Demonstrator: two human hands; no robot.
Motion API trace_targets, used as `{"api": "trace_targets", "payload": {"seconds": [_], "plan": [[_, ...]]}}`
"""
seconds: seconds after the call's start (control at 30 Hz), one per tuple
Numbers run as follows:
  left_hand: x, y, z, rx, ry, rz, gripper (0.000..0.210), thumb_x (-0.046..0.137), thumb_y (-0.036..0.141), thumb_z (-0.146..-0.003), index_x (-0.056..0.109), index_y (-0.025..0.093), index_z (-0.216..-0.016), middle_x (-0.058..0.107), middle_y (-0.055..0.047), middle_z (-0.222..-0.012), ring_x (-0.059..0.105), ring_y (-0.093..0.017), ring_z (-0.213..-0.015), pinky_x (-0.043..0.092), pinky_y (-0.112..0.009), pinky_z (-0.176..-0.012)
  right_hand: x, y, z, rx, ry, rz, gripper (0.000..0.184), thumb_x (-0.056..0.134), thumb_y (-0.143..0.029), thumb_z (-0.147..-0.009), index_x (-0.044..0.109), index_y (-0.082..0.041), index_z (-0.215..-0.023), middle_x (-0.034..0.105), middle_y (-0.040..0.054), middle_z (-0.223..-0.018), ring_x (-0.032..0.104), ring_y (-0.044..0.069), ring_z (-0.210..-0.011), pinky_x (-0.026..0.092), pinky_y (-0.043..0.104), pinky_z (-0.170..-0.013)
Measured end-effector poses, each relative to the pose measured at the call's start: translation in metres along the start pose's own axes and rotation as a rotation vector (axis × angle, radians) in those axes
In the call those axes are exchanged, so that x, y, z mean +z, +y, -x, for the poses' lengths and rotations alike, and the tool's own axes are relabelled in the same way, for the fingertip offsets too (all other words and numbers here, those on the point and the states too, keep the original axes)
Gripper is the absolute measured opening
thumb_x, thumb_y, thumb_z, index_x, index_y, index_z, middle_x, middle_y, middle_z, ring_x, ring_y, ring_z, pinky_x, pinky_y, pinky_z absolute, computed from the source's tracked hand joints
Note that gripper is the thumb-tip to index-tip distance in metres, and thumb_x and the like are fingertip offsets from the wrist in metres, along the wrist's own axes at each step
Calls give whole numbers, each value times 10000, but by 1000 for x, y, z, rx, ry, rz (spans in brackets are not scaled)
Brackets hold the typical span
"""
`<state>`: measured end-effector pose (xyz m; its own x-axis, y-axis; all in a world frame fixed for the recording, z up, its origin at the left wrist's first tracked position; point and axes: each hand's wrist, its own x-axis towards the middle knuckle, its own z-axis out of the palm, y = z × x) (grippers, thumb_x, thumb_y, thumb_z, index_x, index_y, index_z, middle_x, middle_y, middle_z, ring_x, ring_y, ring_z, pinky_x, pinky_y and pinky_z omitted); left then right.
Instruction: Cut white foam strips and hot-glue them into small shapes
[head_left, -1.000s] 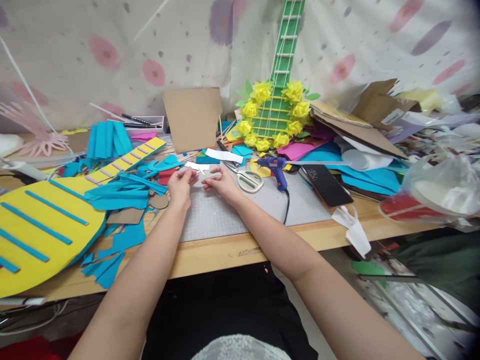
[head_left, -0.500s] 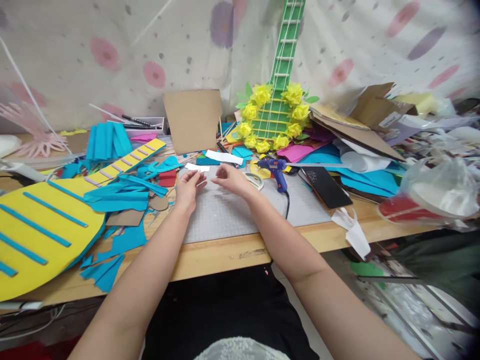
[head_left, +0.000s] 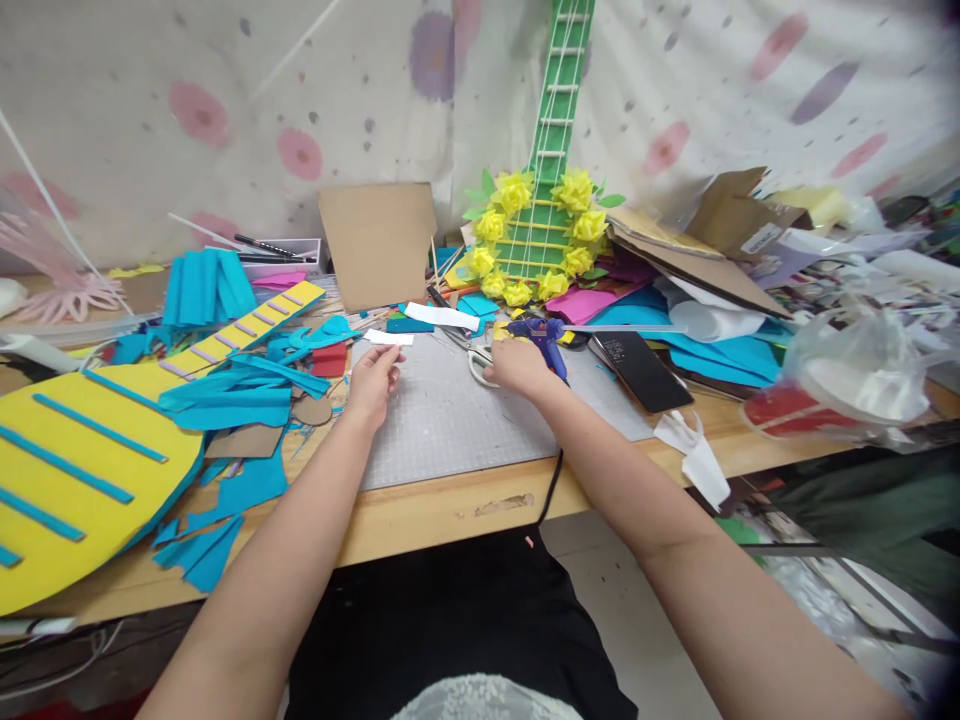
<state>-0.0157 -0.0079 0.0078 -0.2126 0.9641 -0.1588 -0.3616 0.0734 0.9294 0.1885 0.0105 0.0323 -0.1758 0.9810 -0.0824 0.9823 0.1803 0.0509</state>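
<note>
My left hand (head_left: 375, 385) is closed in a pinch above the left part of the grey cutting mat (head_left: 435, 430). Whatever lies between its fingertips is too small to make out. A short white strip (head_left: 388, 338) lies just beyond it. My right hand (head_left: 519, 366) has its fingers curled on the pale handles of a pair of scissors (head_left: 480, 368), partly hiding them. The blades point away to the left. Right behind that hand is a blue glue gun (head_left: 553, 350) with its cord hanging over the table edge. A longer white strip (head_left: 441, 316) lies at the back of the mat.
On the left lies a yellow guitar shape (head_left: 97, 450) among blue paper scraps (head_left: 251, 485). A green guitar with yellow flowers (head_left: 536, 235) stands at the back. To the right are a phone (head_left: 643, 370), a crumpled tissue (head_left: 694, 455) and a bagged red bucket (head_left: 795, 412).
My right hand has moved right, away from my left hand, and onto the scissors. My left hand stays pinched in nearly the same place. The view has shifted slightly.
</note>
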Motion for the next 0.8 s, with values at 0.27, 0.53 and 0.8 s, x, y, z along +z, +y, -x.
{"api": "trace_targets", "payload": {"seconds": [0.27,0.53,0.8], "plan": [[0,-2,2,24,-131,-52,244,706,285,-574,569,157,-731,548,26,-646,366,-16,-415,199,-141,-349,-4,30,5,-133,3,-503,258,578,-313,-697,529,-181,-913,639,30,-856,548,136,-699,349,222,-571],[-1,0,4,104,-244,8,221,674,270,-598,560,170,-759,538,39,-623,353,-18,-414,215,-148,-370,6,-11,9,-354,250,-352,421,539,-533,-747,548,-174,-966,642,84,-924,558,216,-846,314,296,-719],[-3,-1,1,219,-250,-62,167,633,251,-611,556,177,-739,540,43,-592,343,-26,-401,223,-166,-372,-2,-23,9,-408,188,-327,459,490,-588,-772,546,-176,-965,662,69,-891,583,209,-818,299,286,-703]]}}
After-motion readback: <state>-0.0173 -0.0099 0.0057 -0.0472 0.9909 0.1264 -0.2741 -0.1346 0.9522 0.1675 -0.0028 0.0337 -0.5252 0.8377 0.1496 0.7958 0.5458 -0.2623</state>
